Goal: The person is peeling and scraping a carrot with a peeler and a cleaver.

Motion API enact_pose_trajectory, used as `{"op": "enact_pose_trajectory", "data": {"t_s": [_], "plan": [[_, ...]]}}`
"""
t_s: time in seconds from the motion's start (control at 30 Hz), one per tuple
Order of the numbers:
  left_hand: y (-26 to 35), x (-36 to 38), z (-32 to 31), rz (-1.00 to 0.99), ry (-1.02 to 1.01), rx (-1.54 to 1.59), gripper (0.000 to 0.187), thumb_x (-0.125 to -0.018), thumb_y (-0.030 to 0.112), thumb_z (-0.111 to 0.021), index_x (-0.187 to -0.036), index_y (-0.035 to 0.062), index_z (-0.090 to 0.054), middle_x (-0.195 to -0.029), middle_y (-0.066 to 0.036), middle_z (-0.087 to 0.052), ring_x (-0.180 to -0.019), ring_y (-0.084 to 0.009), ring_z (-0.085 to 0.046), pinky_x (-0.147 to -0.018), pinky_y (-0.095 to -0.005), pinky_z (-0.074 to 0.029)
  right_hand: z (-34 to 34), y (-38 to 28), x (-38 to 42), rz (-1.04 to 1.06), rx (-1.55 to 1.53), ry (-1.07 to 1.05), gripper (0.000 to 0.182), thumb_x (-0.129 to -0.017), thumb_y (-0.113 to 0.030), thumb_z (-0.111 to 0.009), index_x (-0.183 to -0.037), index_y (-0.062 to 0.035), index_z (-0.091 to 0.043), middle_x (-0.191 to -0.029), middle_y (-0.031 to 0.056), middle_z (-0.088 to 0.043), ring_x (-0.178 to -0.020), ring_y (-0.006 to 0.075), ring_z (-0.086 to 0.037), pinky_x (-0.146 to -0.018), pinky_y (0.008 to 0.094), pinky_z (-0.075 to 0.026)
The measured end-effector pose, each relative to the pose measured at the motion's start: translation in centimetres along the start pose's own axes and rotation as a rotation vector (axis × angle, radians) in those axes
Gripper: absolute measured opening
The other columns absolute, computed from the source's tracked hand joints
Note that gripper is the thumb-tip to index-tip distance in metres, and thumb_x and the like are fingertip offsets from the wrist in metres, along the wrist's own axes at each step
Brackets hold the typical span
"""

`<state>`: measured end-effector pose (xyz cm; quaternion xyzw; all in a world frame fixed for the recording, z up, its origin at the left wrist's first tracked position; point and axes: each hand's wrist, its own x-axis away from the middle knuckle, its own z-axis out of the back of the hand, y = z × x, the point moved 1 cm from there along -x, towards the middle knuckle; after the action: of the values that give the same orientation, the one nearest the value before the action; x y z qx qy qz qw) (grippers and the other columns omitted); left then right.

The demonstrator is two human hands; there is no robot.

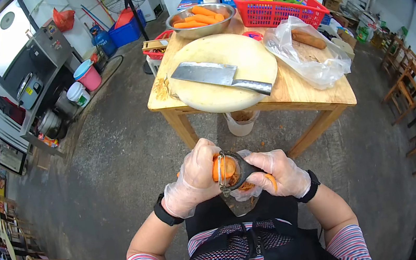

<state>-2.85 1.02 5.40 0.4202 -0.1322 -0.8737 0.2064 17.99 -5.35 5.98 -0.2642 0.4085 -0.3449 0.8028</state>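
Note:
In a clear plastic glove, my left hand (193, 176) is closed round an orange carrot (225, 167), whose thick end shows. My right hand (277, 173), gloved too, grips the black handle of a peeler (247, 168); its metal blade lies at the carrot's end. An orange strip shows by the right fingers. Beneath both hands is a plastic bag (246, 193) with orange peelings. On the wooden table a cleaver (206, 73) lies across a round cutting board (193, 94). Peeled carrots (199, 18) fill a metal bowl (227, 18) behind the board.
At the table's back right stands a red basket (266, 14) of green vegetables. A plastic bag (329, 69) holding a brownish root (308, 39) lies at the table's right. Under the table's front edge is a white bin (241, 127). Buckets and a metal counter stand left, wooden chairs right.

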Motion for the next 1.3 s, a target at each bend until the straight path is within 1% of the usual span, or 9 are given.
{"op": "enact_pose_trajectory", "data": {"t_s": [0.23,0.37,0.73,0.83,1.03,1.1,1.17,1.23,1.3], "plan": [[-0.5,0.0,0.3,0.042,-0.020,-0.020,0.051,-0.062,0.003,-0.082,-0.100,0.0043,-0.047,-0.087,-0.015,-0.053,-0.073,-0.0331,-0.057,-0.064,-0.0397,-0.047,1.1,-1.5,0.2,-0.041,0.075,0.066,0.033,-0.095,-0.029,-0.060,-0.106,0.0026,-0.059,-0.083,0.0181,-0.062,-0.073,0.0366,-0.065,-0.065,0.0369,-0.051],[-0.8,0.3,0.1,0.067,-0.008,-0.024,0.050,-0.061,0.003,-0.082,-0.098,0.0050,-0.048,-0.086,-0.015,-0.053,-0.073,-0.0334,-0.057,-0.064,-0.0396,-0.047,0.3,-1.0,-0.1,-0.109,0.121,0.046,0.030,-0.094,-0.032,-0.061,-0.101,-0.0027,-0.060,-0.082,0.0159,-0.063,-0.077,0.0386,-0.063,-0.067,0.0421,-0.051],[-1.3,1.0,-0.3,0.042,0.041,0.025,0.049,-0.060,-0.005,-0.076,-0.098,0.0054,-0.047,-0.084,-0.014,-0.053,-0.072,-0.0334,-0.057,-0.063,-0.0400,-0.047,0.8,0.3,0.4,-0.145,0.163,-0.053,0.027,-0.094,-0.032,-0.060,-0.104,-0.0066,-0.061,-0.089,0.0161,-0.064,-0.083,0.0383,-0.064,-0.070,0.0426,-0.052],[-1.8,1.7,-0.9,0.092,0.009,0.041,0.048,-0.061,-0.001,-0.078,-0.097,0.0051,-0.048,-0.086,-0.015,-0.054,-0.075,-0.0385,-0.059,-0.062,-0.0434,-0.049,1.1,0.3,0.5,-0.163,0.194,-0.085,0.027,-0.094,-0.032,-0.060,-0.106,-0.0076,-0.062,-0.091,0.0159,-0.065,-0.084,0.0377,-0.064,-0.071,0.0426,-0.052],[-1.7,2.0,-1.5,0.112,-0.028,0.204,0.043,-0.065,0.000,-0.079,-0.093,0.0067,-0.048,-0.082,-0.013,-0.053,-0.069,-0.0306,-0.056,-0.062,-0.0380,-0.046,1.6,0.0,0.4,-0.173,0.216,-0.153,0.027,-0.094,-0.032,-0.059,-0.107,-0.0082,-0.062,-0.096,0.0150,-0.066,-0.087,0.0371,-0.065,-0.072,0.0424,-0.053],[-1.7,2.1,-1.3,0.208,-0.187,0.336,0.038,-0.066,0.004,-0.078,-0.089,0.0071,-0.048,-0.080,-0.009,-0.053,-0.067,-0.0253,-0.054,-0.063,-0.0360,-0.044,1.8,0.1,0.3,-0.162,0.227,-0.173,0.028,-0.094,-0.033,-0.059,-0.107,-0.0083,-0.062,-0.098,0.0150,-0.067,-0.087,0.0369,-0.066,-0.072,0.0423,-0.054],[-1.8,2.2,-1.0,0.226,-0.236,0.461,0.035,-0.066,0.004,-0.076,-0.087,0.0075,-0.048,-0.080,-0.008,-0.052,-0.067,-0.0234,-0.053,-0.064,-0.0349,-0.044,2.0,0.2,0.2,-0.175,0.202,-0.243,0.029,-0.094,-0.034,-0.059,-0.105,-0.0080,-0.063,-0.096,0.0157,-0.067,-0.086,0.0374,-0.066,-0.071,0.0424,-0.054],[-1.8,2.3,-0.1,0.241,-0.287,0.586,0.033,-0.066,0.005,-0.075,-0.085,0.0079,-0.048,-0.079,-0.006,-0.052,-0.066,-0.0216,-0.051,-0.065,-0.0339,-0.043,2.7,2.1,0.9,-0.097,0.312,-0.082,0.034,-0.094,-0.037,-0.060,-0.102,-0.0037,-0.062,-0.084,0.0178,-0.064,-0.076,0.0416,-0.063,-0.064,0.0434,-0.051],[-1.7,1.9,1.6,0.286,-0.312,0.655,0.030,-0.065,0.005,-0.072,-0.083,0.0086,-0.049,-0.080,-0.004,-0.053,-0.068,-0.0199,-0.051,-0.066,-0.0322,-0.042,4.2,2.4,0.7,-0.201,0.296,-0.135,0.037,-0.095,-0.040,-0.059,-0.099,-0.0031,-0.062,-0.082,0.0180,-0.062,-0.075,0.0418,-0.062,-0.063,0.0429,-0.051]]}}
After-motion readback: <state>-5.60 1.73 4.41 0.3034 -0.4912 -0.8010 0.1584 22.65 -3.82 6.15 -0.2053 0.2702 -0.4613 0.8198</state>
